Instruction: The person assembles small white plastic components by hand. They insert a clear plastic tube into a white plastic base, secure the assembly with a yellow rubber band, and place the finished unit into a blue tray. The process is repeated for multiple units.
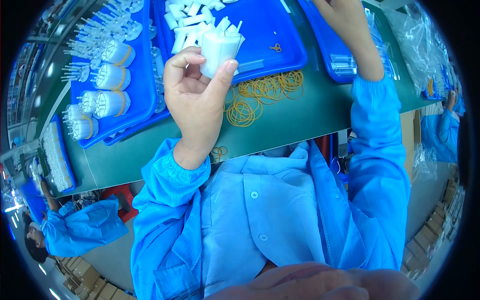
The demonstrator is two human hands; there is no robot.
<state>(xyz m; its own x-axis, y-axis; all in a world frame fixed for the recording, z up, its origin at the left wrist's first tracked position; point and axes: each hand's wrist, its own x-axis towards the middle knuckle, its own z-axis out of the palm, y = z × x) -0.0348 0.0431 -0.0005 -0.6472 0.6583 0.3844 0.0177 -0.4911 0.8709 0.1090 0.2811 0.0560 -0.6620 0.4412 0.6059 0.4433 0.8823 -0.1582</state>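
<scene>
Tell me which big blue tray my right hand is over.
The right big tray, holding clear plastic strips. Your right hand is over it; the middle tray holds loose white pieces, the left tray banded bundles.

Shows a green surface (312,116) with crumpled clear plastic (407,42) at its upper right. Takes in a co-worker (85,227) in blue at lower left, near a partly hidden red thing (131,196), perhaps a stool, and another person (442,132) far right. Includes brown cardboard boxes (422,245) at both lower sides.
</scene>
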